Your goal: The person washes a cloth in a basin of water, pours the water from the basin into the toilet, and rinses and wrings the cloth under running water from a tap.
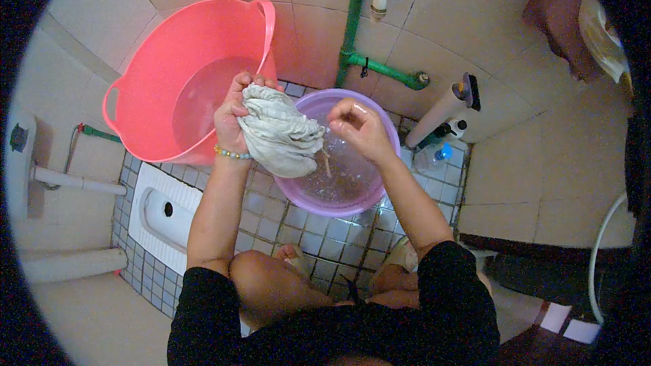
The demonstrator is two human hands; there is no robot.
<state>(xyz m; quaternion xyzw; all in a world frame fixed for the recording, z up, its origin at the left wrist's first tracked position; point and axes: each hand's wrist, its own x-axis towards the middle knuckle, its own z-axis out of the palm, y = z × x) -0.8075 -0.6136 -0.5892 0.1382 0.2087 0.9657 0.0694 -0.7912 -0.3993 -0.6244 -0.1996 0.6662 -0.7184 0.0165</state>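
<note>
Gripping the bunched pale cloth (279, 135) in our left hand (232, 118) above the left of the purple basin (339, 209), we judge it soft, probably water-heavy, best held by gathered folds, while our right hand (359, 130) curls nearby, its grip impossible to tell

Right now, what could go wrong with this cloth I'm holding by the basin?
The cloth, bunched in your left hand, hangs around the basin's left edge, so drips might land outside. The floor tiles look shiny, perhaps wet, so your feet could slip. The toilet lies open to your left; a cloth dropped that way might fall in.
</note>
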